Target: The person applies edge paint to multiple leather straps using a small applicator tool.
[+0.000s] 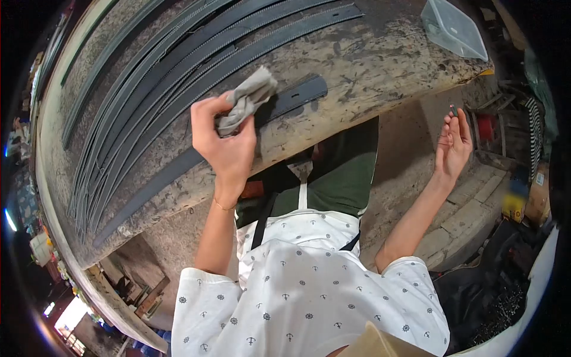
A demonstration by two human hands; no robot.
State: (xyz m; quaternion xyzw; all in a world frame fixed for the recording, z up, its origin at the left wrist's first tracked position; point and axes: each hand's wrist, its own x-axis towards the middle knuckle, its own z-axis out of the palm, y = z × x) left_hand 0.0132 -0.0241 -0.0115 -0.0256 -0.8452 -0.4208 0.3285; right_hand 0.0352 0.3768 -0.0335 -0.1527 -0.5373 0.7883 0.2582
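My left hand (pixel 225 143) is closed around a crumpled grey cloth (pixel 253 95), held over the near part of the worktable. Beneath that hand runs a dark grey strip (pixel 297 97) with a slot near its rounded right end; the hand and cloth hide its middle. Off to the right, beyond the table's edge, my right hand (pixel 455 146) is raised with its fingers pinched together. Between its fingertips is a small dark green piece (pixel 453 110), too small to name. Several long dark strips with toothed-looking edges (pixel 232 44) lie side by side behind my left hand.
The worn, stained worktable (pixel 375 77) stretches across in front of me. A clear plastic box (pixel 455 30) stands at its right back corner. On the right are a red object (pixel 486 127), a low brick ledge (pixel 455 223) and a cardboard box (pixel 538 193).
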